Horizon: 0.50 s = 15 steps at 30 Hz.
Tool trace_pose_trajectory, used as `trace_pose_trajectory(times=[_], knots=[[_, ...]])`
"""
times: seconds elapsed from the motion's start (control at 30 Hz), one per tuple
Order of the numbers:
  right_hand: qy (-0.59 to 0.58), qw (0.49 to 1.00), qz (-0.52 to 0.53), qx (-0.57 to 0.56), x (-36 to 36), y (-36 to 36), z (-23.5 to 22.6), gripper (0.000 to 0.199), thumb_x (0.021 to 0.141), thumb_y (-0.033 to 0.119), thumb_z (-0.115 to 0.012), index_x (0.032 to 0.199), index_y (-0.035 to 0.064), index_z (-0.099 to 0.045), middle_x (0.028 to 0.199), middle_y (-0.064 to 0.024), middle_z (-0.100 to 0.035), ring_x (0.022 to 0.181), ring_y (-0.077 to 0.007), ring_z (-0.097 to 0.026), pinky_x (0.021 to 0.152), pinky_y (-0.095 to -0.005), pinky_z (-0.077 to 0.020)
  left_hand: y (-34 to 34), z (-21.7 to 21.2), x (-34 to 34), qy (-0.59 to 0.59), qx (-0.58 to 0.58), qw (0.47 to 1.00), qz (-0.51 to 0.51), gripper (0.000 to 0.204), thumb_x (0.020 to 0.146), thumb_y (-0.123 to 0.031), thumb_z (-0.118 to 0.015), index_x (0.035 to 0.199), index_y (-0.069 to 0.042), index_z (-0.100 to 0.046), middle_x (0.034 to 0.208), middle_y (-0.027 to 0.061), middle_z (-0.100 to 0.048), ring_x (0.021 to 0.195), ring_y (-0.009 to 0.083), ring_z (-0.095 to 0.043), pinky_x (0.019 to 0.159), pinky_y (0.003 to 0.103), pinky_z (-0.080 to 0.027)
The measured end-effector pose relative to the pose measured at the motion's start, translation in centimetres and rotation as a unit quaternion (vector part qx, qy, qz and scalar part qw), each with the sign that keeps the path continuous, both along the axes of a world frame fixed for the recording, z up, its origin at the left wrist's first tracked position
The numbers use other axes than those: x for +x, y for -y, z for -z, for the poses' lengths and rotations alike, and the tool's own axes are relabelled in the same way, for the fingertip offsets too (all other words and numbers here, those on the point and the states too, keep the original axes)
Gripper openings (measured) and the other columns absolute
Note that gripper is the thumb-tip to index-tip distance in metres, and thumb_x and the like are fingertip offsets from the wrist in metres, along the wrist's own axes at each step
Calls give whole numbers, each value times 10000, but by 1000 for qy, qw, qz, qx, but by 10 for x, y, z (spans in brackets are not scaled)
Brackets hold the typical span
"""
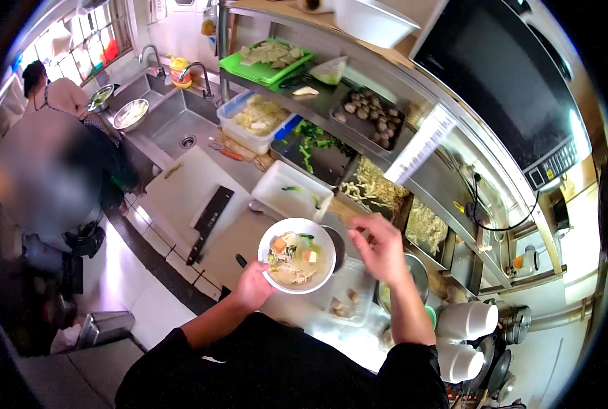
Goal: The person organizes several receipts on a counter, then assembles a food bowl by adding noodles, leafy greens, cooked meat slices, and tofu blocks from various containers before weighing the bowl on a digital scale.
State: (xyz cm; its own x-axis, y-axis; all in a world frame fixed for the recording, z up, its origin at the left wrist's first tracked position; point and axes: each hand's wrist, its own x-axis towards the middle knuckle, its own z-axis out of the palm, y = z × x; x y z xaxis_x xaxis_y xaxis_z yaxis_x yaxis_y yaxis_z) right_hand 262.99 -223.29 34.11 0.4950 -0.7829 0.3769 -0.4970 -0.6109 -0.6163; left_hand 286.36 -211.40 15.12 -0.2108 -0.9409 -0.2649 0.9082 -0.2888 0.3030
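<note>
The left hand (255, 286) grips a white bowl (292, 225) of soup at its near left rim, above the tabletop (244, 232). With support seen at that one side only, a turn of the wrist could tip broth over the far edge; if the bowl is hot, the fingers might flinch and drop it. The right hand (380, 251) hovers to the bowl's right, its fingers loosely bent and thumb apart, with nothing visible in it. It looks well placed to steady the bowl, but a careless swing could knock it.

Below lies a clear tray (360, 273) with a few brown pieces, so a spill would probably wet them. To the right, stacks of white bowls (467, 320) stand near the right forearm; an elbow pushed outward might topple them.

Beyond the bowl, a white tub (280, 198) holding scraps of greens could also catch splashes. Further left, a black knife (212, 215) slants across a cutting board (171, 184), its narrow end toward the tabletop's near edge, where a passing sleeve could drag it off.
</note>
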Motion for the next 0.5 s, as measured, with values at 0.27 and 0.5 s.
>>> trace_pose_trajectory(times=[0.27,0.5], knots=[[-32,999,24,-28,196,167,-10,431,887,167,-727,1279,37,-605,1143,-172,-643,966,-268,-664,778,-347,-561,53,28,185,131,-29,989,-63,617,843,-161,-530,1424,-11,-387,1355,156,-533,1256,301,-555,1063,446,-459],[-205,949,83,-226,296,401,2,525,902,247,-678,1385,109,-523,1290,-234,-564,1202,-366,-570,1010,-441,-476,79,63,304,148,44,978,-137,683,775,-135,-589,1419,-32,-388,1364,140,-524,1272,282,-537,1074,434,-449]])
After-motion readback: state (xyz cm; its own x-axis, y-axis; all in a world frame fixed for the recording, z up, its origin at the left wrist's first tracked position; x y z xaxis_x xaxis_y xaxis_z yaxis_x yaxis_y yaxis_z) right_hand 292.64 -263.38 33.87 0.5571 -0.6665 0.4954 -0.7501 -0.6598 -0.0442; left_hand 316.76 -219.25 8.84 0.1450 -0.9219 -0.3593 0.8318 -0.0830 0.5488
